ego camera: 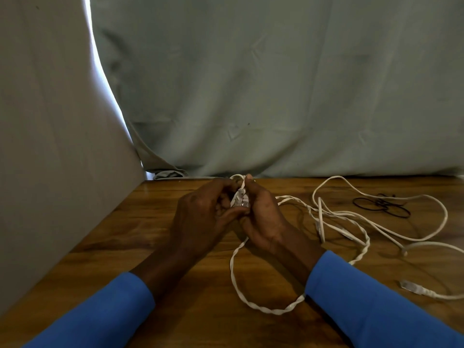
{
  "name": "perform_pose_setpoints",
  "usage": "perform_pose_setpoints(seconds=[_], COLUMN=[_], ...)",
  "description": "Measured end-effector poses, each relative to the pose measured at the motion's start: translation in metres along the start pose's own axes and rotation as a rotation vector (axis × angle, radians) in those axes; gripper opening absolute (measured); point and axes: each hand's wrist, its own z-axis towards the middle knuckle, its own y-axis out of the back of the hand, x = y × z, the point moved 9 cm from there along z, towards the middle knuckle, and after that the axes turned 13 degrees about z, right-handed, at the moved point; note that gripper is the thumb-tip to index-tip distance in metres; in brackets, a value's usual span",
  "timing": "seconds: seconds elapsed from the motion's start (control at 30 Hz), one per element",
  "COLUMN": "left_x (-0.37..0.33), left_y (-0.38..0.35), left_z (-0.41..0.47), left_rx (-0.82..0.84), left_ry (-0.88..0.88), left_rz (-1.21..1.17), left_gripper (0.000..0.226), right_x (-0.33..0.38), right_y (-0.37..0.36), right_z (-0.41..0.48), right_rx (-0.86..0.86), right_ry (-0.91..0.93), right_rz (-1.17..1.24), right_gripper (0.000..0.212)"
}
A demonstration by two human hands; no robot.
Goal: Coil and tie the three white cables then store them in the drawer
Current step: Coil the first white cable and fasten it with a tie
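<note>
Hands: left hand (200, 217) and right hand (262, 219) meet over the far middle of the table (150, 234), fingertips touching, both raised off the wood.
Left grip: fingers curled in around the plug end (241, 199), thumb lying under it.
Right grip: thumb and forefinger pinch the held cable (276, 312) just above the plugs, and the other fingers curl behind it.
Plugs: clear connectors side by side, upright between the two hands. Cannot tell the exact count.
Run: the held cable is white and twisted. It drops from the hands, loops toward the near edge, passes under the right wrist and carries on to the right.
Rest: loose white cables (321, 219) sprawl in open loops over the right half of the table, uncoiled and untied.
Stray end: spare plug (408, 285) lies flat on the wood, just beside the right sleeve (376, 310).
Ties: black bands (381, 205), a small heap of thin loops overlapping each other, far right, inside the cable sprawl.
Arms: blue sleeves, forearms bare below the cuffs, left sleeve (100, 310) at the near-left corner.
Behind: grey-green cloth (276, 84) hangs along the table's far edge, with a pale panel (50, 121) standing on the left.
</note>
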Motion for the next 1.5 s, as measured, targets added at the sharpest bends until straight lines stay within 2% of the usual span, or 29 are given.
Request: perform_pose_setpoints(seconds=[0.13, 0.23, 0.3, 0.4, 0.57, 0.8, 0.97, 1.03, 1.23, 1.33, 1.43, 1.5], left_x=[0.006, 0.013, 0.016, 0.018, 0.026, 0.030, 0.030, 0.030, 0.038, 0.031, 0.020, 0.010], left_y=[-0.004, -0.010, -0.016, -0.020, -0.025, -0.029, -0.033, -0.033, -0.025, -0.020, -0.015, -0.003], left_z=[-0.004, -0.005, -0.007, -0.008, -0.011, -0.009, -0.011, -0.013, -0.020, -0.018, -0.013, -0.006], left_rx=[-0.024, -0.003, 0.035, 0.049, 0.030, 0.103, 0.109, 0.103, -0.049, -0.049, -0.031, -0.057], left_ry=[0.172, 0.258, 0.297, 0.355, 0.482, 0.465, 0.439, 0.467, 0.588, 0.535, 0.464, 0.306], left_rz=[-0.183, -0.304, -0.361, -0.413, -0.491, -0.460, -0.494, -0.535, -0.581, -0.469, -0.420, -0.309], left_gripper=[0.031, 0.019, 0.015, 0.016, 0.031, 0.035, 0.021, 0.020, 0.014, 0.011, 0.011, 0.009], right_x=[0.004, 0.013, 0.015, 0.006, 0.009, 0.005, 0.004, 0.003, 0.002, 0.008, 0.010, 0.011], right_y=[-0.011, -0.004, 0.002, 0.005, 0.005, -0.005, -0.008, -0.011, -0.022, -0.018, -0.013, -0.015], right_z=[-0.003, 0.001, 0.004, 0.007, 0.004, -0.001, 0.001, -0.002, -0.009, -0.006, -0.004, -0.001], right_rx=[0.078, 0.031, -0.002, -0.015, -0.024, 0.089, 0.158, 0.189, 0.219, 0.158, 0.121, 0.141], right_ry=[0.021, 0.107, 0.136, 0.110, 0.101, 0.079, 0.075, 0.062, 0.176, 0.244, 0.215, 0.159], right_rz=[-0.047, -0.109, -0.122, -0.123, -0.155, -0.223, -0.195, -0.181, -0.399, -0.454, -0.375, -0.296], right_gripper=[0.072, 0.052, 0.046, 0.042, 0.045, 0.057, 0.068, 0.063, 0.035, 0.033, 0.028, 0.029])
